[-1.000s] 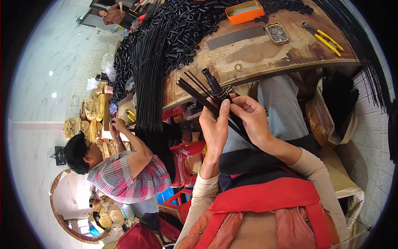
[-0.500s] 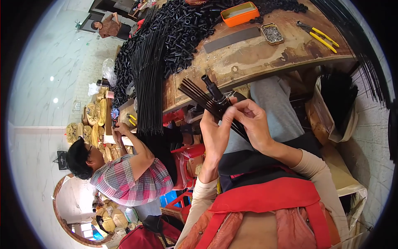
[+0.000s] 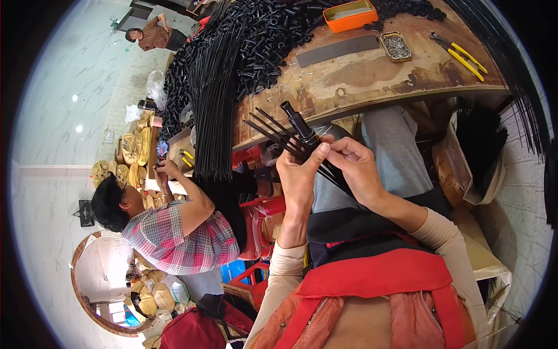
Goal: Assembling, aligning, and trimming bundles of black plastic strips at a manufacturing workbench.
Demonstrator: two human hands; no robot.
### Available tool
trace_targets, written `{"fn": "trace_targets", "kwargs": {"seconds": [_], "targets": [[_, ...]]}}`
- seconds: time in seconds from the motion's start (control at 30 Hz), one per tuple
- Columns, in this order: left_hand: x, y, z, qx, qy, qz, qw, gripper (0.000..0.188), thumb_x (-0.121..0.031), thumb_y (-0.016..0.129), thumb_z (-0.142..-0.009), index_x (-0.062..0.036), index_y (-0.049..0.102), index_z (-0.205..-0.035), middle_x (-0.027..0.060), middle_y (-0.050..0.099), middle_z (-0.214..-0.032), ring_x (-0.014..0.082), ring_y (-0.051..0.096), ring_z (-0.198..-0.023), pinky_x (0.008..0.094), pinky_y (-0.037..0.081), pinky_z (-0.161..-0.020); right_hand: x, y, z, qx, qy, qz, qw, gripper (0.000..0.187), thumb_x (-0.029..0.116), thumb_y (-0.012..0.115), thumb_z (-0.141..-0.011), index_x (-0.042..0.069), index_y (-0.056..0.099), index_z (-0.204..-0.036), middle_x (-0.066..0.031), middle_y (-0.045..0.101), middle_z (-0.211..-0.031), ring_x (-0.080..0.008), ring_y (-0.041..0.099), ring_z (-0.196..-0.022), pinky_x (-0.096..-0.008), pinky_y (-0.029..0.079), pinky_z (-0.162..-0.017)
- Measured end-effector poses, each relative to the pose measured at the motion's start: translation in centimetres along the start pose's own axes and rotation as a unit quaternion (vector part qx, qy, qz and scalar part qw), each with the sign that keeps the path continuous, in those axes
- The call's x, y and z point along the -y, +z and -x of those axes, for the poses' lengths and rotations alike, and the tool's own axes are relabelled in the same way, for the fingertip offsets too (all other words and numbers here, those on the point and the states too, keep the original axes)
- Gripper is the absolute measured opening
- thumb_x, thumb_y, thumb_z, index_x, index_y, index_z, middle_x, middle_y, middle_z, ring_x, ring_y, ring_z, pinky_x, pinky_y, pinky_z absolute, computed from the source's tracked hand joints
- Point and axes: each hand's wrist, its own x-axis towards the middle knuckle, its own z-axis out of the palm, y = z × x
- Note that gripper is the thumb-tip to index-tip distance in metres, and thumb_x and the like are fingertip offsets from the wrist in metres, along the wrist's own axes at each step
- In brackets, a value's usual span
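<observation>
Piece of black plastic, tubular, stepped, narrow at the top (image 3: 297,121): one, held in front of the desk's (image 3: 354,72) near edge, above the lap, tilted up and leftward. Left hand (image 3: 297,180): closed around the black piece's lower end together with slim black rods (image 3: 264,135), thumb laid along them. Right hand (image 3: 354,171): fingertips drawn close at the same lower end, beside the left thumb; whether they pinch anything cannot be told. Thin silvery pin-like pieces (image 3: 321,129): beside the black piece, ends hidden by fingers. Condition, as judged: piece and rods brought together; rods fanned unevenly, so this item looks unfinished. Unworked stock, by appearance: heap of small black plastic cylinders (image 3: 264,55), desk's far left portion; bundle of long, thin black rods (image 3: 212,116), hanging over the near edge toward the left corner; further black rods (image 3: 511,75), over the right edge. Also on the desk: orange rectangular plastic box (image 3: 353,23), toward the far edge; flat grey strip (image 3: 337,51); small yellowish dish of metal bits (image 3: 399,59); yellow-handled pliers (image 3: 465,64), near the right edge, apart from both hands. Finished items: none identifiable.
</observation>
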Motion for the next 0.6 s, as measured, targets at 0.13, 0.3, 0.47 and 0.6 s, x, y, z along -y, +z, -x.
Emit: {"fn": "trace_targets", "kwargs": {"seconds": [0.13,0.3,0.47,0.6], "targets": [[-0.2,0.5,-0.1,0.006,0.021,-0.026,0.999,0.014,0.000,0.071,-0.083,0.0027,0.066,-0.097,0.0101,0.071,-0.094,0.0114,0.064,-0.084,0.0256,0.051,-0.080,-0.3,-0.1,-0.1,-0.029,-0.005,-0.067,0.997,0.010,0.001,0.063,-0.091,0.001,0.061,-0.101,-0.0019,0.064,-0.094,-0.0074,0.060,-0.089,-0.0217,0.047,-0.082],[0.4,1.1,0.4,-0.032,0.046,-0.073,0.996,0.010,0.001,0.069,-0.084,0.0038,0.067,-0.094,0.0090,0.071,-0.093,0.0101,0.064,-0.083,0.0247,0.051,-0.079,0.1,-0.7,-0.1,-0.015,0.071,-0.129,0.989,0.012,0.000,0.063,-0.089,0.000,0.061,-0.101,-0.0045,0.066,-0.096,-0.0095,0.062,-0.093,-0.0226,0.047,-0.085],[0.6,0.6,-0.6,0.082,0.012,-0.018,0.996,0.014,-0.005,0.068,-0.086,0.0058,0.065,-0.095,0.0153,0.070,-0.093,0.0237,0.067,-0.094,0.0352,0.051,-0.088,-0.3,-0.3,0.8,-0.065,0.030,-0.070,0.995,0.014,0.000,0.065,-0.088,0.000,0.062,-0.102,-0.0041,0.066,-0.096,-0.0091,0.061,-0.094,-0.0226,0.047,-0.086],[1.8,0.0,-0.7,0.097,0.014,0.024,0.995,0.027,-0.012,0.067,-0.089,0.0064,0.059,-0.107,0.0171,0.069,-0.100,0.0271,0.065,-0.102,0.0387,0.049,-0.094,-0.4,-0.5,0.9,-0.064,-0.045,0.021,0.997,0.014,0.001,0.066,-0.088,0.000,0.062,-0.102,-0.0027,0.064,-0.096,-0.0080,0.059,-0.094,-0.0225,0.046,-0.086]]}}
